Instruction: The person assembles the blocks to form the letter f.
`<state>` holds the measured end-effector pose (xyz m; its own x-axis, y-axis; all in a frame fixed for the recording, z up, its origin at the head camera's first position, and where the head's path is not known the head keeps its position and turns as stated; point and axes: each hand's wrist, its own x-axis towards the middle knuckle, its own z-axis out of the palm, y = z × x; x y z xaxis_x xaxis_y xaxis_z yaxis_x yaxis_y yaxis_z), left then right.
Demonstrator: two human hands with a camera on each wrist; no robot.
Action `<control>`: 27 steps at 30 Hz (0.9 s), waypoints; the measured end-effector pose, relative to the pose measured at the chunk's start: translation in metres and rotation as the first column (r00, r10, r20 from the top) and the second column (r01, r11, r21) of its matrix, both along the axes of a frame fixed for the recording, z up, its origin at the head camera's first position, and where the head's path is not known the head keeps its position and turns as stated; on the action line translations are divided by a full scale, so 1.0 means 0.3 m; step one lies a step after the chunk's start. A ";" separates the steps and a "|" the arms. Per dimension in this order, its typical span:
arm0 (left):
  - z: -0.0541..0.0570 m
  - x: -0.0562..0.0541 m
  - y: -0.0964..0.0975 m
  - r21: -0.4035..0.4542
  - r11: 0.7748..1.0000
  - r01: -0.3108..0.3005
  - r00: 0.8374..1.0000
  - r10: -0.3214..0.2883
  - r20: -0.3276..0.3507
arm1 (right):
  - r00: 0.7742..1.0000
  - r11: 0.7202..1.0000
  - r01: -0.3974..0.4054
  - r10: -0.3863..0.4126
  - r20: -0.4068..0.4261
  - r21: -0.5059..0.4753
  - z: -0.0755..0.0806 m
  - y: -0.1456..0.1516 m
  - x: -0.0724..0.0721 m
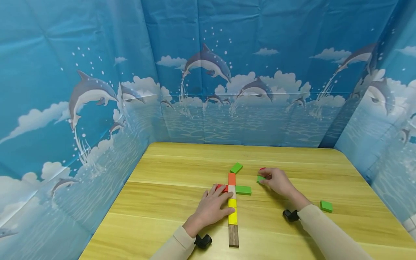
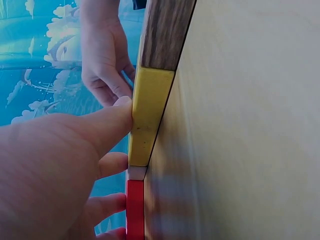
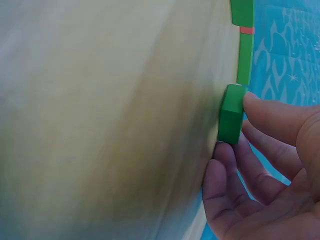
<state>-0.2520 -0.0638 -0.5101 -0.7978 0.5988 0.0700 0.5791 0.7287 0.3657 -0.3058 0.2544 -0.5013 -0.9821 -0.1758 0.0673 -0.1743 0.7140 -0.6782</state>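
A cross of flat blocks lies on the table: an orange-red block (image 1: 232,178), a pale block (image 1: 232,188), a yellow part (image 1: 233,219) and a dark wood-grain block (image 1: 233,236) in line, with a red block (image 1: 226,188) to the left and a green block (image 1: 243,190) to the right. My left hand (image 1: 212,207) rests its spread fingertips on the red and pale blocks, its thumb on the yellow. Right of the cross, my right hand (image 1: 280,183) pinches another green block (image 3: 231,117) between thumb and fingers, low at the tabletop. Behind those fingers, a red piece (image 1: 262,168) is mostly hidden.
One loose green block (image 1: 236,168) lies at an angle just beyond the cross's top. Another green block (image 1: 326,206) lies farther right, near the right forearm. A blue dolphin-print curtain (image 1: 208,122) hangs behind the wooden table (image 1: 169,169) and along both sides.
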 end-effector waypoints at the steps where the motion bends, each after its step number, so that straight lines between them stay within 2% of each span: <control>1: 0.000 0.000 0.000 0.000 1.000 0.000 1.000 0.000 -0.002 | 1.000 1.000 0.011 -0.011 0.000 0.009 -0.002 -0.001 -0.001; 7: 0.004 -0.001 -0.002 -0.003 1.000 0.003 1.000 -0.003 -0.001 | 0.999 0.999 0.040 -0.040 0.006 0.023 -0.002 -0.008 0.001; 27: 0.004 -0.003 0.010 -0.013 1.000 -0.007 1.000 0.007 0.004 | 0.999 0.994 0.027 -0.025 0.024 -0.102 -0.018 0.000 0.008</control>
<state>-0.2530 -0.0608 -0.5090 -0.8021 0.5943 0.0592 0.5727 0.7372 0.3585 -0.3036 0.2544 -0.5067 -0.9877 -0.1437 0.0610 -0.1402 0.6444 -0.7517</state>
